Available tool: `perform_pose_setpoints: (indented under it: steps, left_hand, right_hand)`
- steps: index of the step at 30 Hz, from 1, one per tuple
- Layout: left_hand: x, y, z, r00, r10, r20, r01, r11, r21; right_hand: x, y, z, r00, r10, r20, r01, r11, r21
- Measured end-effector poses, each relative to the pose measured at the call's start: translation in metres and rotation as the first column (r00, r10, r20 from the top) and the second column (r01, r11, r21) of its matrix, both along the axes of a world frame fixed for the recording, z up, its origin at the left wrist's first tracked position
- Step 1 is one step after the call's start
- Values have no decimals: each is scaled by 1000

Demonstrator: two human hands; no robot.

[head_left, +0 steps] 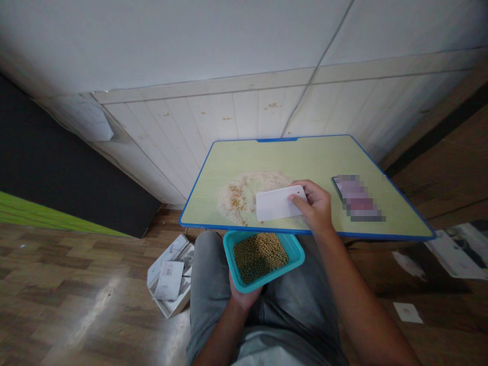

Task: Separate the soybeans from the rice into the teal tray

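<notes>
My left hand (245,297) supports a turquoise plastic container (240,283) from below, just under the table's front edge. Inside it lie dried yellow beans (269,251), with darker greenish ones in the shaded part. My right hand (314,203) pinches a white flat plastic scraper (274,204), thumb on top, held over the tabletop. Pale rice-like grains (263,178) are spread in a ring to the left of and behind the scraper. A small patch of yellow beans (237,201) sits among the grains on the left.
The low table (316,157) has a yellow-green top and blue rim. On its right lies a phone-like object (358,198), blurred out. A white box with papers (170,284) stands on the wood floor at the left. A cable (320,61) runs down the wall behind.
</notes>
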State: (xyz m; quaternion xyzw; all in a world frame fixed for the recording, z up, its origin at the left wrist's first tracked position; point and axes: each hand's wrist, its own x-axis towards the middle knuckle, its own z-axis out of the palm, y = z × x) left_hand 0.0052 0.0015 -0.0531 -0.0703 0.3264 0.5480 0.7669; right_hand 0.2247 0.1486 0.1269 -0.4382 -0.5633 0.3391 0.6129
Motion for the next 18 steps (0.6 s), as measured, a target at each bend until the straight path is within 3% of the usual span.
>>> perform_pose_setpoints:
  steps: [13,18]
  left_hand:
    - [2,3,17,1000,15,13,-14,996,-90]
    - [5,3,13,999,40,-8,-40,999,-32]
  right_hand:
    - [1,0,0,1000,21,6,-21,1000,-5]
    - [0,0,0,1000,15,13,-15,1000,-9]
